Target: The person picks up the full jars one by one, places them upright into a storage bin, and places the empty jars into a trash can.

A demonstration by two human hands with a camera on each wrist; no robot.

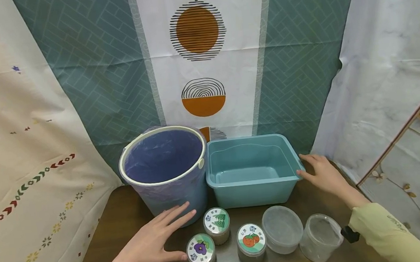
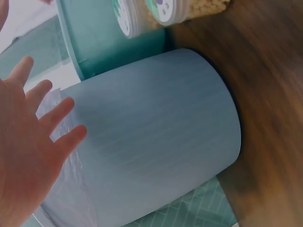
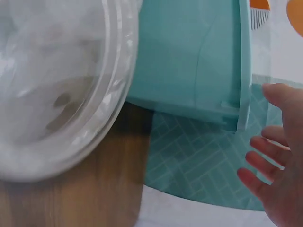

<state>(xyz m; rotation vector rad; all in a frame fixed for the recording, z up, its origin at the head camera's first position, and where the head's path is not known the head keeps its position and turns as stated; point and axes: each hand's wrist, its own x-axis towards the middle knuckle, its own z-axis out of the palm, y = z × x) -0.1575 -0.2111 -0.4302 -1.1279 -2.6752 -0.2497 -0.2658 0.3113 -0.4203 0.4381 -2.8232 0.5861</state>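
My left hand (image 1: 156, 241) hovers with fingers spread and straight, in front of the blue bin (image 1: 197, 191) and left of the nearest jars. Its thumb tip points toward a jar with a purple flower on its lid (image 1: 201, 250); the hand holds nothing. In the left wrist view those spread fingers overlap the bin's lined top end. My right hand (image 1: 326, 174) is beside the right rim of a teal basin (image 1: 254, 194), fingers loosely extended. The right wrist view shows a gap between this hand (image 3: 289, 165) and the basin (image 3: 189, 56), and nothing in its grasp.
A green-lidded jar (image 1: 217, 225) and a jar with orange fruit on its lid (image 1: 252, 241) stand on the dark wooden table. To their right are two clear round containers, one wide (image 1: 281, 227) and one taller (image 1: 321, 238). Patterned cloths (image 1: 204, 68) hang behind and at both sides.
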